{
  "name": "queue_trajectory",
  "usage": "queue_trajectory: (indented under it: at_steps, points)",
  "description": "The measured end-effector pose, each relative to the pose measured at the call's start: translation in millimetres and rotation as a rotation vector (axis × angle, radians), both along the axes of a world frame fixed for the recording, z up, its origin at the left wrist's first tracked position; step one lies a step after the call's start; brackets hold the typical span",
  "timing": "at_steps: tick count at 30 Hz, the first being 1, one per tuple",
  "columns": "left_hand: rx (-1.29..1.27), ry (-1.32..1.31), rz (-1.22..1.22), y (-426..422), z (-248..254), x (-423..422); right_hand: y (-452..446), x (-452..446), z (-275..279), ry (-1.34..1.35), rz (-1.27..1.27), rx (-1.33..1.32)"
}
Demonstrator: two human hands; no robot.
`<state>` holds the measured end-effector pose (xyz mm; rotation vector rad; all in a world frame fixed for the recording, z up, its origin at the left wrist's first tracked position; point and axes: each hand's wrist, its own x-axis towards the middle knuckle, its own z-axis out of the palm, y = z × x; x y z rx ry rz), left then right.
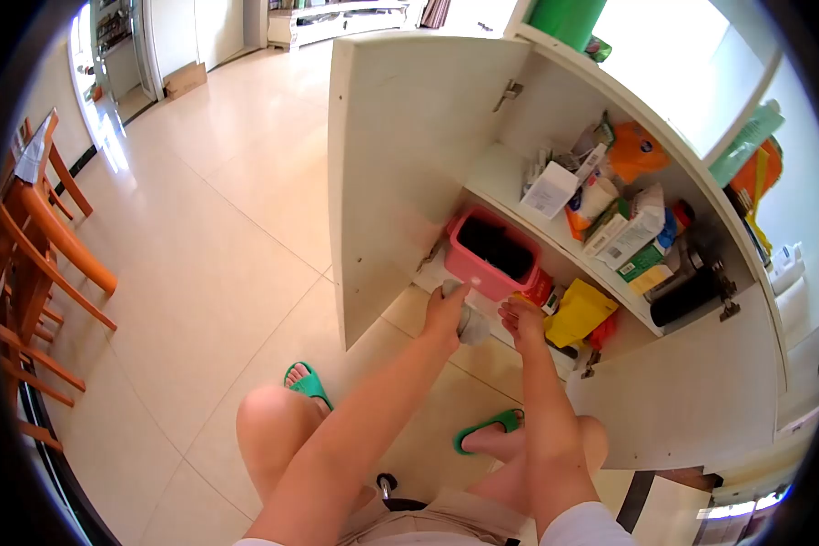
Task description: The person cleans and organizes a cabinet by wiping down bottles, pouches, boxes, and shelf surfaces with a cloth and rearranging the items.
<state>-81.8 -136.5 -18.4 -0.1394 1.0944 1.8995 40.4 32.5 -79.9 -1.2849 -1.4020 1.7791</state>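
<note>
My left hand [443, 318] is closed around a soft grey cloth bundle [472, 325], which looks like rolled fabric; its exact kind is unclear. Just to the right, my right hand [521, 323] has its fingers loosely bent and apart, with nothing visible in them. Both hands are in front of the cabinet's lower compartment. Behind them a pink plastic bin [471, 272] stands on the cabinet floor, filled with dark items. A yellow bag [581, 310] and a red packet [539, 289] lie to the right of the bin.
Left cabinet door [409, 173] and right door [692, 382] both stand open. Boxes and packets crowd the upper shelf, among them a white box [550, 189], an orange bag [636, 152] and a black cylinder [685, 296]. Wooden chairs [59, 237] stand at the far left.
</note>
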Motion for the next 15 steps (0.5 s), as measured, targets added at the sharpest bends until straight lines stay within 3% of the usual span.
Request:
queue_trajectory:
  at_steps: [1,4,6,11,13,15]
  points:
    - [-0.007,-0.014,0.002,-0.7,-10.5,-4.3,7.6,-4.0,-10.9,0.033,-0.076,-0.176]
    - [-0.038,-0.076,0.008,-1.8,-39.6,-18.7,31.1,-24.6,-45.0,0.050,-0.174,-0.328]
    - [-0.065,-0.176,0.051,2.3,-53.5,-21.1,45.5,-38.2,-65.1,0.088,-0.206,-0.368]
    - [-0.126,-0.121,-0.006,8.8,-80.6,-18.9,86.3,-80.2,-98.4,0.223,-0.298,-0.442]
    - [-0.116,-0.101,-0.018,13.4,-103.8,-19.9,108.9,-91.7,-119.8,0.339,-0.375,-0.595]
    - [-0.163,-0.060,-0.091,19.8,-129.1,-24.2,133.1,-89.4,-150.8,0.567,-0.066,-0.596]
